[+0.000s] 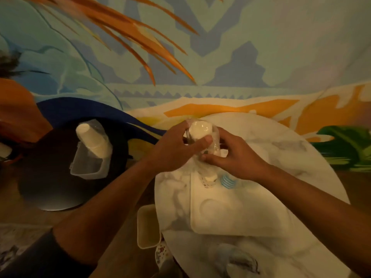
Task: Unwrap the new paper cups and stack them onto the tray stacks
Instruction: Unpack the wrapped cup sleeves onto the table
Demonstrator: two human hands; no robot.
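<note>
A sleeve of white paper cups point(200, 130) in clear plastic wrap stands upright above the white table. My left hand point(174, 149) grips its left side, thumb across the front. My right hand point(230, 157) pinches the plastic wrap on the right and lower side. Below the hands lies a cream tray point(241, 217), on which a patterned cup stack point(209, 180) and a blue-striped cup stack point(227, 181) show at its far edge. A second wrapped cup sleeve point(93, 141) leans out of a clear plastic bin point(88, 165) at the left.
The clear bin sits on a round black table point(46, 187). The round white table point(301, 153) holds the tray. A cream container point(147, 225) and a patterned cup point(161, 252) sit at the white table's near-left edge. A painted wall stands behind.
</note>
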